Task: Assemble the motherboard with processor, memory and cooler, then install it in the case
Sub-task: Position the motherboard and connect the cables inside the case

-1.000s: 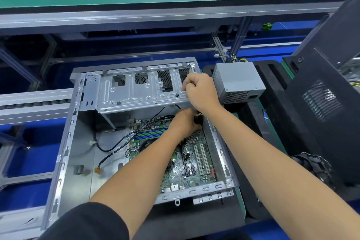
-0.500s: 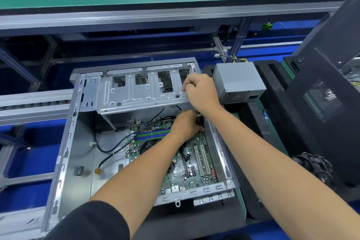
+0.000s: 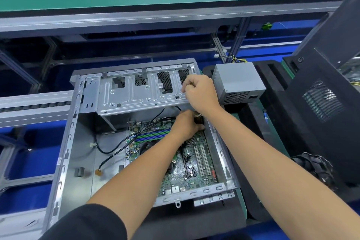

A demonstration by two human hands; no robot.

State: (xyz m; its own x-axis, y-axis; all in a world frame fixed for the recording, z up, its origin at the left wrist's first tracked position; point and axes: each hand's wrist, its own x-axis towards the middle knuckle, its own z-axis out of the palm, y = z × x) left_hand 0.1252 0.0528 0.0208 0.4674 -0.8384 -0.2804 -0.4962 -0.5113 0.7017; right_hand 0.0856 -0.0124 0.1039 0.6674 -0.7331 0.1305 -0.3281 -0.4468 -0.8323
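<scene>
The open metal case [image 3: 64, 154] lies on its side with the green motherboard [image 3: 196, 163] mounted inside, blue memory slots [image 3: 152, 135] at its far end. My left hand [image 3: 185, 124] reaches into the far right corner of the case and pinches a small black connector [image 3: 199, 122] with pale wires against the board's edge. Above it, my right hand [image 3: 200, 91] is curled in a fist at the right end of the silver drive cage [image 3: 136, 93], gripping its edge. Black cables [image 3: 124, 142] loop across the case floor. My left forearm hides the processor and cooler area.
A grey power supply [image 3: 239, 82] sits just right of the case, wires trailing behind it. A black side panel [image 3: 321, 99] leans at far right, with a black fan [image 3: 315, 167] below it. Black foam [image 3: 194, 218] lies under the case. A conveyor rail [image 3: 35, 101] runs at left.
Both hands stay at the far right corner of the case; my left hand has shifted only slightly at the connector.
</scene>
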